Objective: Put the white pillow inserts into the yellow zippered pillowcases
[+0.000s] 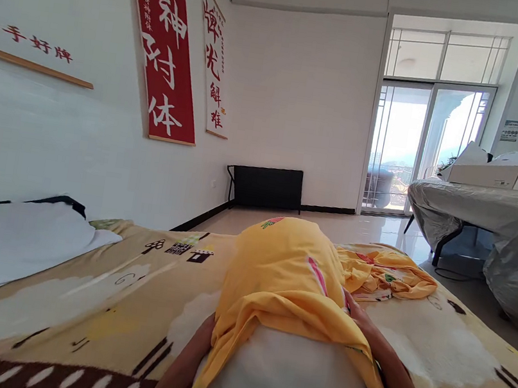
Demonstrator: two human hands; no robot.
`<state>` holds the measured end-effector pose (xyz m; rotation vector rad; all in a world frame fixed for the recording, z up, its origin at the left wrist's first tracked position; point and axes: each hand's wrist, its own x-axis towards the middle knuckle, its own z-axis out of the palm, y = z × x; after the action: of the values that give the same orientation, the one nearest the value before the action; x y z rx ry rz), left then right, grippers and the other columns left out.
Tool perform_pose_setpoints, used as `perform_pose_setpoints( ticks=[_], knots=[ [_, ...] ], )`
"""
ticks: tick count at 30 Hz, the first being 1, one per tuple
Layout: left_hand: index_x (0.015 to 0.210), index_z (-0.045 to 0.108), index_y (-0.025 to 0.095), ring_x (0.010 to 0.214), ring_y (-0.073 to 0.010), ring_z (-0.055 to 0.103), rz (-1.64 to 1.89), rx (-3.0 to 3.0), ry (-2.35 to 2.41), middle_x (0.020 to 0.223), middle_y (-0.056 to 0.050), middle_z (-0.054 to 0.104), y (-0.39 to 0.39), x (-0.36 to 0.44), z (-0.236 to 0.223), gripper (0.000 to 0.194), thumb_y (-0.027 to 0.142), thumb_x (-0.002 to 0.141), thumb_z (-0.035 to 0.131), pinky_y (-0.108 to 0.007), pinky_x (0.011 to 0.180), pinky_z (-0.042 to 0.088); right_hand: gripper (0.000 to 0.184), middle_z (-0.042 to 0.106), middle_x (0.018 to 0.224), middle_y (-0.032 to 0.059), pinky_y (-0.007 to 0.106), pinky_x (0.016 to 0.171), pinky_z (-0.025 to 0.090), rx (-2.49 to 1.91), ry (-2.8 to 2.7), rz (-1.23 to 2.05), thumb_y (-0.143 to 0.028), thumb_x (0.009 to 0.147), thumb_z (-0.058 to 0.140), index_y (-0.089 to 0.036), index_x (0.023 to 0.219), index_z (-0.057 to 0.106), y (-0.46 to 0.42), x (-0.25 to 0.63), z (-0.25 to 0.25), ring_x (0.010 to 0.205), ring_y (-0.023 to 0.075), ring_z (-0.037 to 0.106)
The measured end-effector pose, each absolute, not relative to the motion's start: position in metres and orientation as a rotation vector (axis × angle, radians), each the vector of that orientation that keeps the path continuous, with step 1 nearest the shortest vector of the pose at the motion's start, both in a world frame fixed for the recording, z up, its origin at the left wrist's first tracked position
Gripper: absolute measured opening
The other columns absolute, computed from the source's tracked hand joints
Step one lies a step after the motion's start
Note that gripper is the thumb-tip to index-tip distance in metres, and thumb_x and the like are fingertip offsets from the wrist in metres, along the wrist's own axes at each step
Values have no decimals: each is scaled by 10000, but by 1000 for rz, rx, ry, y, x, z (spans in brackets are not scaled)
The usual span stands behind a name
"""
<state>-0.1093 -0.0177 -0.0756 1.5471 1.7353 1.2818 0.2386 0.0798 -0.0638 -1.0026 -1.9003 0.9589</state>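
A yellow pillowcase [279, 255] with printed fruit is drawn over much of a white pillow [303, 382]. The pillow's bare end faces me, and the case's open hem drapes across its top. At the left side of the pillow, my left hand [207, 334] is closed against the pillowcase's edge, its fingers mostly hidden. My right hand [357, 316] grips the case on the opposite side, with its fingertips tucked into the fabric. A crumpled yellow cloth [388, 275] with a similar print lies just beyond my right hand.
Under everything spreads a beige patterned blanket [94, 286] with a brown dotted border. A white pillow [13, 241] lies by the left wall. Beyond the bed are a black folded table [267, 187], and a plastic-covered table [495, 206] bearing a cardboard box [486, 174].
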Motion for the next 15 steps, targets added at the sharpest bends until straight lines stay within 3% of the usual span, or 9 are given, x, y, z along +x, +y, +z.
perform_pose_setpoints(
  ticks=[3,5,8,11,13,15],
  knots=[
    [1075,610,130,1001,-276,641,1278,1418,1834,1102,-158,672,-11,-116,-75,480,429,717,499,-377,864,517,593,640,1179,96,409,1019,370,-1145,-1904,929,-618,784,428,-206,1169,614,81,242,-74,1176,294,529],
    [1194,534,116,1071,-285,608,1417,1385,1959,1213,-184,607,-15,-119,-65,593,450,704,505,-388,846,521,520,632,1195,116,391,988,399,-1181,-1907,857,-559,787,450,-190,1098,643,83,248,-73,1153,292,548],
    [1111,580,165,1106,-283,573,1615,1598,1979,1216,-146,605,-36,-111,-36,484,469,750,468,-405,862,505,474,657,1124,147,442,924,434,-1290,-1870,669,-523,755,504,-169,1036,646,81,260,-56,1064,314,595],
    [1062,621,221,1062,-255,584,1349,1984,1794,1165,-96,641,-66,-92,-8,377,464,819,464,-397,921,473,404,672,1051,114,434,899,440,-1256,-1823,430,-518,807,463,-196,973,643,60,269,-27,994,279,615],
    [1227,546,248,1141,-271,541,1075,2166,1723,1274,-96,581,-79,-79,0,491,459,784,562,-412,975,437,363,668,1046,85,399,878,452,-1183,-1900,392,-504,823,477,-223,982,643,35,270,-9,967,250,614],
    [1326,463,235,1204,-296,495,897,2241,1759,1338,-113,527,-81,-70,-2,631,414,742,623,-433,1009,405,381,627,1163,62,382,918,435,-1115,-2073,418,-452,788,562,-266,1116,618,10,267,1,1058,250,575]
  ],
)
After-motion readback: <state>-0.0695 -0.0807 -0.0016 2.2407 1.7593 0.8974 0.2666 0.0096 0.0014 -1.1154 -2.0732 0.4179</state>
